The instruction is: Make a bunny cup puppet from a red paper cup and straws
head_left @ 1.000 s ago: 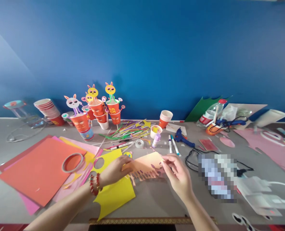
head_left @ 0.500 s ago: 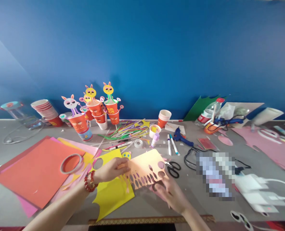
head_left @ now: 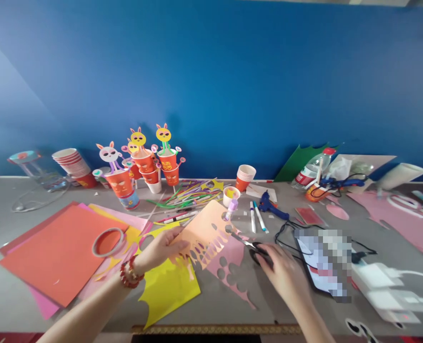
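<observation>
My left hand (head_left: 161, 248) pinches the left side of a peach paper sheet (head_left: 201, 225), which is tilted up and has several small leaf-shaped holes along its lower edge. Right of the sheet, my right hand (head_left: 286, 270) has its fingers on the black handles of a pair of scissors (head_left: 246, 242); the blades point left toward the paper. Beneath the peach sheet lies pink paper (head_left: 229, 259) with round cut-outs. A yellow sheet (head_left: 172, 288) with cut edges lies under my left hand.
Decorated red paper cups (head_left: 120, 183) with rabbit faces stand at the back left. Orange sheets (head_left: 65, 247) and a tape roll (head_left: 107, 242) lie at left. A glue stick (head_left: 232, 206), markers (head_left: 252, 216) and a blue glue gun (head_left: 271, 207) lie behind. White chargers (head_left: 379, 276) sit at right.
My right hand has left the peach sheet and moved right onto the scissors. The left hand has tilted the sheet up, and the pink paper beneath now shows.
</observation>
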### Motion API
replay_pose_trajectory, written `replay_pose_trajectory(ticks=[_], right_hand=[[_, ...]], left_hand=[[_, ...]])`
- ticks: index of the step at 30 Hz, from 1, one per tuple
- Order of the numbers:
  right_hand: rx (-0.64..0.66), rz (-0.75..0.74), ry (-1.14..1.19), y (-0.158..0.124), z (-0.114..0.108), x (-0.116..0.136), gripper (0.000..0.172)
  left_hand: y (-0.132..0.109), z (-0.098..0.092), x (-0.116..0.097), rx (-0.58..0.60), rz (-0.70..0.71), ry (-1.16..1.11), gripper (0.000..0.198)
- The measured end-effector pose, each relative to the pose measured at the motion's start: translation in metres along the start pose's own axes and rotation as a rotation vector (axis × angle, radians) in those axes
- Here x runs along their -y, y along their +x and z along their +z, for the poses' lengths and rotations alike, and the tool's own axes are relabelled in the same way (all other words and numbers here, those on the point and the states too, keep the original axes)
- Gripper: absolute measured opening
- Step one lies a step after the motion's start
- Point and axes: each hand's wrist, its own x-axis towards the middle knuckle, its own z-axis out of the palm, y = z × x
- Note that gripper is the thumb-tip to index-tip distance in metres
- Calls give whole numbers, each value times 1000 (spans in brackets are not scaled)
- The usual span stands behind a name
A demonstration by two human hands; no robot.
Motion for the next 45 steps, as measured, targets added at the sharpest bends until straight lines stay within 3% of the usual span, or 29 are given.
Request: replay_pose_trajectory(ticks=[3,9,14,20,25,28,31,34,39,45], right_hand=[[84,-17,-13,-5,1,-15,27],[239,81,86,-5,-10,-19,19],[319,202,139,-7,-31,-21,16],[398,425,325,-14,-52,-28,28],[412,701,963,-19,-39,4,51],[570,784,1148,-16,-25,43,55],[709,684,1283,-10,-18,76,55],[764,627,1339,-5,-17,92,56],[807,563,1383,0,-16,100,59],[761,432,1410,3,-11,103,63]], left_hand=[[-1,5,1,5,-16,-22,41],[0,7,2,28,-25,-78,41],[2,9,7,-23,-17,-137,45],[5,8,18,-22,9,-199,43],[5,10,18,-31,44,-277,45],[2,14,13,-56,56,-300,44],[-4,19,6,-72,73,-293,43],[-11,22,1,-84,76,-272,41],[-14,24,1,-64,50,-301,39],[-14,28,6,-4,14,-280,34]])
